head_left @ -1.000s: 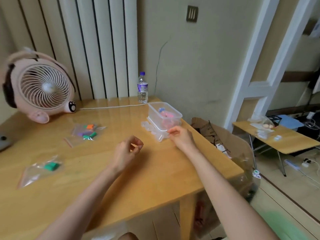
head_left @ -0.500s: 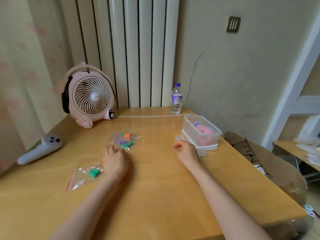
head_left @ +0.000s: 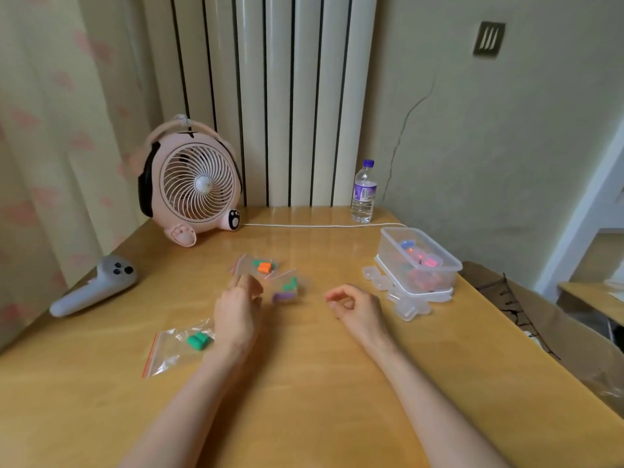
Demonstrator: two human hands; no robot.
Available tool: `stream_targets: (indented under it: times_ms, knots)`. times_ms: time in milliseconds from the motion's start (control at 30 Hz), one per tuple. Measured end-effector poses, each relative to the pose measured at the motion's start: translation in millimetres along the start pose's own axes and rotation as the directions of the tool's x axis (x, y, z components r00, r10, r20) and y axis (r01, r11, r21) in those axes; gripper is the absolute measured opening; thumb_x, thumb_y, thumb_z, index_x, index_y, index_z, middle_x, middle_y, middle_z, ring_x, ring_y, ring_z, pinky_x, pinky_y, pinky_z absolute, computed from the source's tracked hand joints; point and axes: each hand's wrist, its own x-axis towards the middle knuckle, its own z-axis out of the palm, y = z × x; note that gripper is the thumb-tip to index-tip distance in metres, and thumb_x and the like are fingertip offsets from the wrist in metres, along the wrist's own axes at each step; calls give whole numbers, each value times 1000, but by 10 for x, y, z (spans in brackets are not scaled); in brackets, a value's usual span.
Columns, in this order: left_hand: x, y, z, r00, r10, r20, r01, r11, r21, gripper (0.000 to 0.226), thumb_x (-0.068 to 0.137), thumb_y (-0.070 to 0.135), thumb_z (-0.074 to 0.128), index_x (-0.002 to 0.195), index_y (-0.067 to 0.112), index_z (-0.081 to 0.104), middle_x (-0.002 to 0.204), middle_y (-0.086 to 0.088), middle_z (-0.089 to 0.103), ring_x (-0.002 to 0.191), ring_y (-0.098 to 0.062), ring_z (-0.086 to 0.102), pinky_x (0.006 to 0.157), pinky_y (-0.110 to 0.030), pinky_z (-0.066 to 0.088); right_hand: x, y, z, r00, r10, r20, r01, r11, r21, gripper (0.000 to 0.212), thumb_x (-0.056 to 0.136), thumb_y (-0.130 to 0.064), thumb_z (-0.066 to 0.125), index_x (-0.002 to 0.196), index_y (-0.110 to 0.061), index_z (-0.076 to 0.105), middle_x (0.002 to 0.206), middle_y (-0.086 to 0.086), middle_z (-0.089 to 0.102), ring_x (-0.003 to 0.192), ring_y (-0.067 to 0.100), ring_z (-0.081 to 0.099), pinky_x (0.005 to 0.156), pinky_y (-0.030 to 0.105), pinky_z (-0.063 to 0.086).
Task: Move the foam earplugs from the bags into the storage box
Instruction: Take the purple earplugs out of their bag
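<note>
Item 1, storage box (head_left: 418, 261): clear plastic, lidless, at the right edge of the table (head_left: 304, 383), standing on what looks like its own lid. Already holds a heap of earplugs, mostly pink with some blue and orange. Part of the job is done.

Item 2, bags left to empty, three in view. Far bag (head_left: 260, 265): orange and green plugs, flat on the table near the fan (head_left: 192, 187). Middle bag (head_left: 287, 288): green and purple plugs, just beside my left fingertips; it is motion-blurred, so I cannot tell whether I have hold of it or it merely lies there. Near bag (head_left: 179, 346): a pair of green plugs, touching the outer side of my left wrist, sealed with a red strip.

Item 3, my left hand (head_left: 238, 309): fingers loosely curled toward the middle bag; grip unconfirmed.

Item 4, my right hand (head_left: 354, 304): thumb and forefinger closed in a ring, nothing visible between them, near the box but apart from it.

Remaining, by my estimate: all three bags.
</note>
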Motion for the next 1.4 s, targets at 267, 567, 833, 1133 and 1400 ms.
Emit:
stream_targets:
  times_ms: [267,567,833,1133,1400]
  knots:
    - [-122,430,-56,941,26,338,247,630,-736,26,77,-3,69,95,9,54,74,-9,66,68,-14,64,71,-23,51,-103,-280,-93,970,-17,244,-102,878,467,14,81,1,67,86,-13,65,75,3,67,68,5,63,63,20,51]
    - [-121,465,-79,876,-231,423,480,352,-803,15,82,-3,63,89,10,59,65,4,71,58,-4,65,52,-16,51,-121,-311,-171,947,86,309,-241,826,509,17,81,9,61,77,-7,58,61,4,68,51,11,60,54,18,47]
    - [-186,554,-107,844,-118,523,516,446,-732,22,83,-13,57,99,2,57,61,3,70,45,-7,62,41,-15,44,-116,-316,-156,960,63,273,-196,847,494,8,86,-2,62,81,-8,59,64,6,65,52,9,55,54,20,43]
    - [-178,522,-88,852,-104,513,491,497,-716,26,75,-1,72,97,5,60,68,1,72,61,-8,67,56,-18,52,-126,-325,-172,953,90,289,-227,843,488,13,83,1,65,73,-7,60,56,1,64,48,9,55,53,18,44]
    - [-166,492,-90,833,-129,537,533,446,-719,22,71,-10,70,82,5,58,56,-1,64,49,-7,62,49,-17,51,-147,-351,-210,949,-53,309,-113,862,494,25,79,6,66,93,-15,64,75,3,65,65,15,58,64,23,49]
